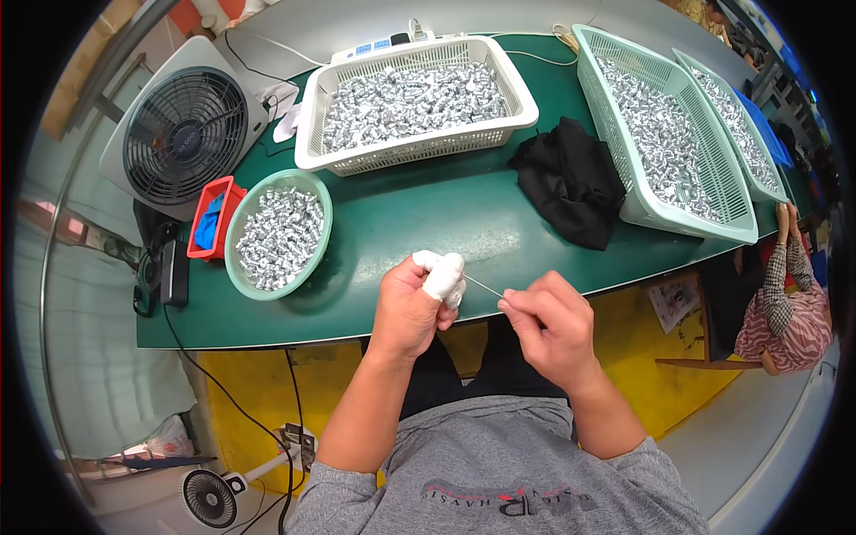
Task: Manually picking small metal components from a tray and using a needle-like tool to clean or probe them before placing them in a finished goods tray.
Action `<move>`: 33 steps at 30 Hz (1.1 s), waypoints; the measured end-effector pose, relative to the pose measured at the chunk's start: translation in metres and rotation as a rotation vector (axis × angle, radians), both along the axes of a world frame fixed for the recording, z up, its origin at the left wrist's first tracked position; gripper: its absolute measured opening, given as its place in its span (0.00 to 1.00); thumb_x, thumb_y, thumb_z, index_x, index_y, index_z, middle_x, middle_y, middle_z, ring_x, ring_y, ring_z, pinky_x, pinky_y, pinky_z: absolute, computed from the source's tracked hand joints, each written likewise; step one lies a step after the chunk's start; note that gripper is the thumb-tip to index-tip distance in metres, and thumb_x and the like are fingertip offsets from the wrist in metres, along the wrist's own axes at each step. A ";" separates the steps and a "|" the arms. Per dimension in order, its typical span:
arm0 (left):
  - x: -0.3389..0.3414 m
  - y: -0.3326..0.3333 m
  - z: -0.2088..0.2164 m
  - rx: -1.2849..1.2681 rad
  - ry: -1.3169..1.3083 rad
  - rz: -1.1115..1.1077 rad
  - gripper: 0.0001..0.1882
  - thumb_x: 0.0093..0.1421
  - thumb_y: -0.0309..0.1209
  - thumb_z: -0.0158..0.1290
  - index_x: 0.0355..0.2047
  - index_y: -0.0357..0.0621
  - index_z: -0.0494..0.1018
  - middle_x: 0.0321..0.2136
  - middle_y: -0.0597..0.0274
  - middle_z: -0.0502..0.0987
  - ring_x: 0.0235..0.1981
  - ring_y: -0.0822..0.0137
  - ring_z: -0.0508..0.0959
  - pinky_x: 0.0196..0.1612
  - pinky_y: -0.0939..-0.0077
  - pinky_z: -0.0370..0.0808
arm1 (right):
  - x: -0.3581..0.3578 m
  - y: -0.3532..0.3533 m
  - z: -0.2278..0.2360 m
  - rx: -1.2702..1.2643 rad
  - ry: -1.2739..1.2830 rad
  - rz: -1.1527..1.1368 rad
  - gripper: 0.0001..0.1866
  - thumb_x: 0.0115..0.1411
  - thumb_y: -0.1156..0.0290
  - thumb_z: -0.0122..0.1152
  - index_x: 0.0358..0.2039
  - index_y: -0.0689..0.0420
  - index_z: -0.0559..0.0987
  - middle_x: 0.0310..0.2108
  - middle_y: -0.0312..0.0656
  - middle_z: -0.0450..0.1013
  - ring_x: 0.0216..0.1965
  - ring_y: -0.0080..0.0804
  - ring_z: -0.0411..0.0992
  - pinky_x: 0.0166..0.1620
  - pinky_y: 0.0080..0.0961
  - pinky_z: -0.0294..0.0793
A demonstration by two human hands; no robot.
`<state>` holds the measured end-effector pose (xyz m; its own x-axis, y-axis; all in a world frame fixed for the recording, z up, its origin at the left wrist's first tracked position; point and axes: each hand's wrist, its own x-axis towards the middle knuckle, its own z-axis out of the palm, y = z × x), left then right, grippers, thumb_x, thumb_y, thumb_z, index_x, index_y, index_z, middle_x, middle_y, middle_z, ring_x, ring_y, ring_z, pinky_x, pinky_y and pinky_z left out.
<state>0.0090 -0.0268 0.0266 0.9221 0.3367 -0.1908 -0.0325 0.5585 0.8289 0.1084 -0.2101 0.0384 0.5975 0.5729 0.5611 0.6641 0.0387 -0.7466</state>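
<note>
Wire, thin & straight, is bridging both hands above green table edge; left hand, fingertips white-wrapped, is curling shut on one end; right hand is pinching other end w/ thumb & forefinger.

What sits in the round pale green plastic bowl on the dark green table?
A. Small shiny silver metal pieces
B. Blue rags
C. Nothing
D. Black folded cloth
A: the round pale green plastic bowl is heaped with small shiny silver metal pieces, left of the person's left hand.
</note>
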 end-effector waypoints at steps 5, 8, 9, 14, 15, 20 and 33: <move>0.007 -0.004 0.009 0.101 0.101 -0.019 0.04 0.68 0.27 0.53 0.39 0.39 0.74 0.28 0.61 0.77 0.22 0.74 0.71 0.22 0.79 0.68 | 0.002 -0.009 0.001 -0.041 0.081 -0.031 0.04 0.56 0.82 0.70 0.31 0.63 0.82 0.26 0.36 0.71 0.22 0.20 0.65 0.24 0.19 0.63; 0.003 -0.004 0.007 0.285 -0.189 -0.055 0.05 0.67 0.27 0.56 0.38 0.39 0.75 0.29 0.60 0.78 0.23 0.74 0.73 0.23 0.79 0.70 | 0.015 -0.022 -0.007 0.039 1.030 0.333 0.04 0.55 0.82 0.70 0.31 0.63 0.82 0.26 0.37 0.71 0.23 0.20 0.66 0.24 0.20 0.63; 0.001 -0.001 0.005 0.286 -0.189 -0.055 0.05 0.67 0.27 0.56 0.38 0.39 0.75 0.29 0.60 0.78 0.23 0.74 0.73 0.23 0.79 0.70 | 0.017 -0.023 -0.010 0.082 1.502 0.521 0.05 0.55 0.82 0.71 0.30 0.63 0.82 0.26 0.37 0.71 0.23 0.21 0.66 0.24 0.20 0.63; 0.001 0.010 0.007 0.283 -0.029 -0.148 0.04 0.66 0.25 0.55 0.40 0.39 0.74 0.31 0.60 0.78 0.27 0.73 0.76 0.28 0.79 0.73 | 0.000 -0.007 -0.013 0.068 0.650 0.230 0.03 0.57 0.80 0.69 0.30 0.63 0.82 0.26 0.36 0.70 0.22 0.19 0.65 0.23 0.18 0.62; 0.002 0.010 0.010 0.283 0.108 -0.144 0.04 0.66 0.24 0.55 0.41 0.39 0.74 0.32 0.60 0.79 0.28 0.73 0.76 0.30 0.79 0.73 | 0.000 -0.006 -0.010 0.032 0.365 0.136 0.03 0.58 0.79 0.69 0.31 0.63 0.82 0.26 0.35 0.71 0.24 0.18 0.66 0.25 0.18 0.63; -0.002 0.012 0.009 0.330 -0.053 -0.152 0.04 0.67 0.23 0.53 0.41 0.39 0.73 0.34 0.59 0.78 0.31 0.71 0.76 0.32 0.79 0.73 | 0.005 -0.012 -0.001 -0.016 0.552 0.138 0.02 0.60 0.79 0.67 0.33 0.64 0.83 0.27 0.32 0.72 0.28 0.16 0.66 0.30 0.17 0.64; 0.002 0.031 -0.021 -0.499 -0.428 -0.022 0.13 0.70 0.30 0.49 0.53 0.42 0.72 0.46 0.56 0.72 0.39 0.67 0.73 0.43 0.73 0.73 | -0.008 -0.006 0.018 -0.009 0.304 -0.027 0.03 0.57 0.82 0.68 0.31 0.62 0.82 0.25 0.32 0.68 0.22 0.14 0.60 0.24 0.14 0.57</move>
